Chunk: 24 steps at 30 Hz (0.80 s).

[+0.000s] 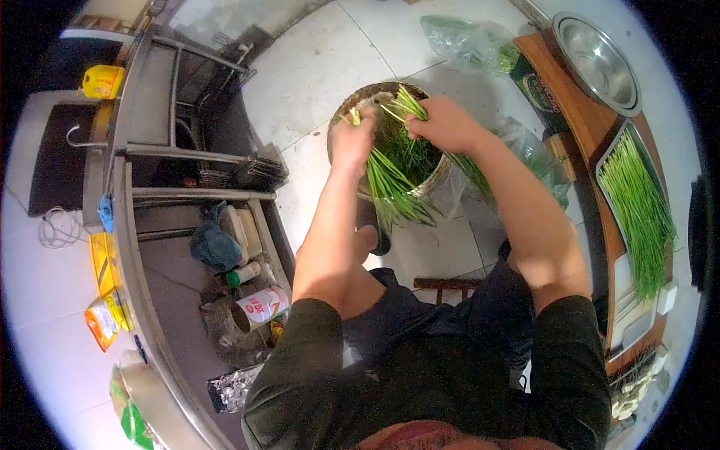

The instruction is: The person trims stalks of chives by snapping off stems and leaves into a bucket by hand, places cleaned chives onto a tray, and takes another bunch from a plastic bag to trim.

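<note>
My left hand (pixel 354 141) is closed around a bunch of chives (pixel 394 184), with pale stem ends poking out above the fist and green leaves hanging down toward me. In my right hand (pixel 450 126) is another bunch of chives (pixel 406 103); its pale ends point up and left, and its leaves trail below the wrist. Both fists are over a round bucket (pixel 336 135) standing on the floor. Loose thin green strands (pixel 401 154) lie inside it. My forearms and the bunches hide part of the rim.
On the wooden table at right are a metal tray of chives (pixel 637 217) and a steel basin (pixel 596 64). Plastic bags of greens (pixel 469 45) lie on the tiled floor (pixel 300 82). A metal rack (pixel 191 193) with a cloth (pixel 215 244) and containers stands at left.
</note>
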{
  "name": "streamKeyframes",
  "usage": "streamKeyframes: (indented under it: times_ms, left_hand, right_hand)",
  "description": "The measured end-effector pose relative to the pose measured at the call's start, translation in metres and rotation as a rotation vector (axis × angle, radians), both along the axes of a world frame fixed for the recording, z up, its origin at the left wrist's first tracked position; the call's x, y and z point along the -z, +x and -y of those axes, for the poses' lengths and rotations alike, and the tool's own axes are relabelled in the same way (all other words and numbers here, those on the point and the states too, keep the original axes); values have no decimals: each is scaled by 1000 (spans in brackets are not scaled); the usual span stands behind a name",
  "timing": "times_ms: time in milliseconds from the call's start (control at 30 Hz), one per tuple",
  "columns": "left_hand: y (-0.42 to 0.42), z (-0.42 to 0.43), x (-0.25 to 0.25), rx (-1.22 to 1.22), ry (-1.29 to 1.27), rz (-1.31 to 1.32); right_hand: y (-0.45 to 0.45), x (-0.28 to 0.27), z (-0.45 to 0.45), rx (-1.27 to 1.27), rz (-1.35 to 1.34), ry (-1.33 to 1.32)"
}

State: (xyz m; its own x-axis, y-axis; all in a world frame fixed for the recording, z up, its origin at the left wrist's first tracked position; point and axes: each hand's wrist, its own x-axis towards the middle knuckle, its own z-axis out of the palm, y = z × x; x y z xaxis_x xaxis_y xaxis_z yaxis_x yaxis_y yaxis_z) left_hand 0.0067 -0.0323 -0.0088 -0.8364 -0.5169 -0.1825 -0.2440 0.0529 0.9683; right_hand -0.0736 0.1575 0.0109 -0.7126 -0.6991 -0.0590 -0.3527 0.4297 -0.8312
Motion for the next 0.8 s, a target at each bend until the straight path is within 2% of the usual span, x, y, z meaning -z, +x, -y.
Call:
streamKeyframes:
  times_ms: [67, 167, 367, 500, 600, 800]
  left_hand:
    - [-2, -3, 11, -1, -118, -4]
    - [0, -9, 2, 10, 34, 28]
    - [-1, -21, -4, 8, 224, -28]
    - [-1, -22, -3, 94, 329, -102]
    - [0, -26, -6, 87, 196, -43]
    - [-1, -20, -5, 37, 316, -8]
  right_hand:
    - [0, 6, 1, 10, 23, -41]
    - [1, -3, -2, 21, 195, -41]
    - [0, 4, 1, 61, 583, -297]
    - [0, 7, 3, 49, 599, -268]
    - [0, 14, 7, 41, 597, -251]
    - [-4, 22, 12, 91, 531, -245]
